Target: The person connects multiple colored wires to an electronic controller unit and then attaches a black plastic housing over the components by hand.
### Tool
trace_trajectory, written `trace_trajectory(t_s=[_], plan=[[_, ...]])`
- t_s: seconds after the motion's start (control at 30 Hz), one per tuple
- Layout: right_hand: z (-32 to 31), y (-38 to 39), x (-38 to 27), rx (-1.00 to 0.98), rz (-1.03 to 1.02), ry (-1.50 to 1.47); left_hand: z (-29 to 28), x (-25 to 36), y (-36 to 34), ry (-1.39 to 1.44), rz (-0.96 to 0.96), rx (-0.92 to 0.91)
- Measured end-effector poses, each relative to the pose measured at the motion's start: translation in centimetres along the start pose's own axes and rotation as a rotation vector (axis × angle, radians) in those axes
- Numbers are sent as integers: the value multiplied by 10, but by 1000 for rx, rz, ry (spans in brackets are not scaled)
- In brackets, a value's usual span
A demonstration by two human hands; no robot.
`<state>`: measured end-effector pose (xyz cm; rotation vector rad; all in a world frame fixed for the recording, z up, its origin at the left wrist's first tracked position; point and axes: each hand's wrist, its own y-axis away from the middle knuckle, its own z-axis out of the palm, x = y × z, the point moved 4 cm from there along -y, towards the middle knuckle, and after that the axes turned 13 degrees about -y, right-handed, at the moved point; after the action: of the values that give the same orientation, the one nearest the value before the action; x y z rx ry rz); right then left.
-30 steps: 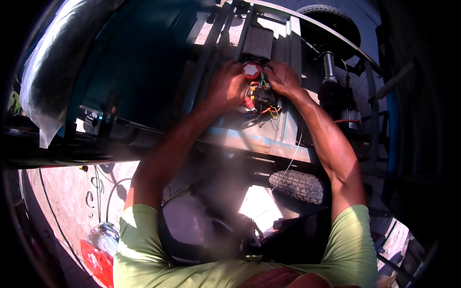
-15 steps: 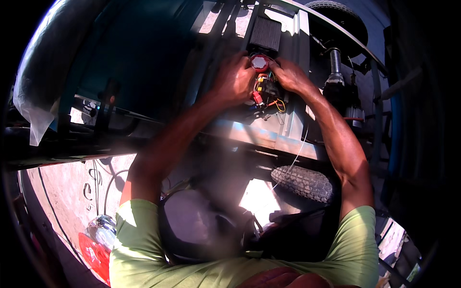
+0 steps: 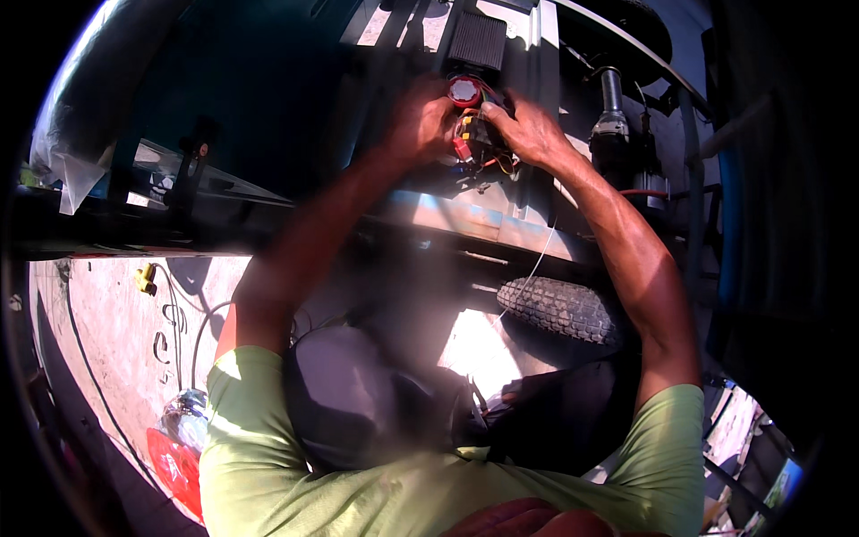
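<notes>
Red-rimmed round piece sits just on my side of the finned box. My left grip curls beside its rim, my right grip bends beside the wiring cluster; I cannot tell how far either closes. Well nearer than the box lies a tyre.

Red plastic lies left of a tyre.

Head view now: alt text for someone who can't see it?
A person's left hand and right hand flank a red-rimmed round part and wiring cluster over a metal frame. A finned box lies beyond; a treaded tyre is nearer.
</notes>
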<state>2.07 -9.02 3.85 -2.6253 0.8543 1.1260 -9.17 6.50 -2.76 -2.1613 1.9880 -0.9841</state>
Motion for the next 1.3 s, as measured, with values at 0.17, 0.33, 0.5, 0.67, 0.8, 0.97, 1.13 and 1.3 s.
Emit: trace_trajectory(t_s=[0.17, 0.33, 0.5, 0.67, 0.8, 0.97, 1.13, 1.3], plan=[[-31, 31, 8, 93, -14, 106, -2, 2, 5, -99, -5, 144], [-57, 79, 30, 0, 77, 46, -10, 3, 4, -180, -63, 166], [-75, 137, 32, -167, 156, -33, -20, 4, 11, -276, -18, 127], [-78, 177, 45, -194, 199, -94, -22, -18, 24, -20, -156, 88], [-72, 178, 56, -288, 175, 5, -59, 12, 50, 27, -170, 123], [-69, 179, 53, -348, 193, -18, -112, 61, 131, 221, -239, 83], [-69, 178, 57, -385, 207, -56, -105, 68, 261, 98, -331, 57], [-69, 182, 60, -348, 161, 76, -136, 60, 440, -41, -662, -172]])
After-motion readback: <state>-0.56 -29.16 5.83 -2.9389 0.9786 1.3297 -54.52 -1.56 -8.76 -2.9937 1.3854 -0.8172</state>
